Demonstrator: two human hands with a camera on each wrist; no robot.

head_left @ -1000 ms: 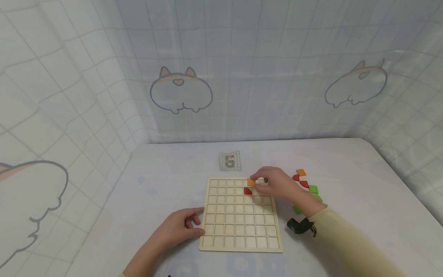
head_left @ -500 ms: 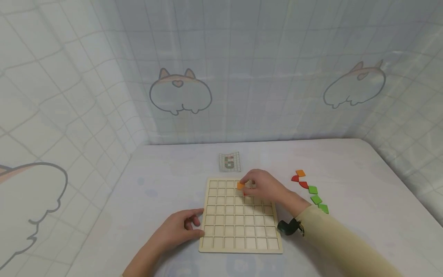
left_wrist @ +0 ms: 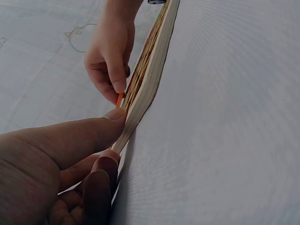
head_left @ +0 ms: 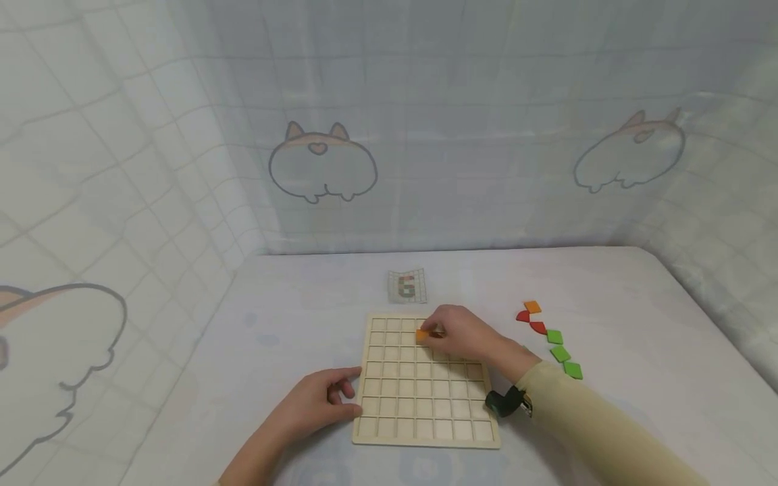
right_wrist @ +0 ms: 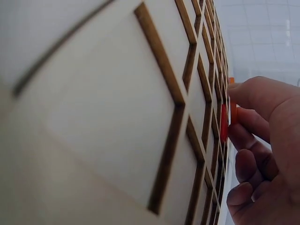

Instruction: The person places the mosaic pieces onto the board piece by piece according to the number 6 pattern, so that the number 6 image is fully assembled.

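Observation:
My right hand (head_left: 464, 334) pinches an orange square tile (head_left: 422, 335) between thumb and fingertips, low over the upper rows of a wooden grid board (head_left: 396, 445). In the right wrist view, a red tile (right_wrist: 224, 123) sits in the board right beside the orange one; from the head it is mostly hidden behind my fingers. My left hand (head_left: 316, 403) rests at the board's left edge, index finger and thumb stretched out to touch it. The left wrist view shows the thumb (left_wrist: 89, 138) at the rim and the other fingers loosely bent below.
Loose tiles lie to the right of the board: an orange square (head_left: 532, 307), two red quarter-rounds (head_left: 537, 328) and several green ones (head_left: 560, 353). Behind the board lies a small gridded pattern card (head_left: 407, 287). A dark wrist device (head_left: 504, 403) overlaps the board's right edge.
My right hand has carried the orange tile left from the top row, then down a little toward the row below, covering the red tile. The left hand stays at the edge.

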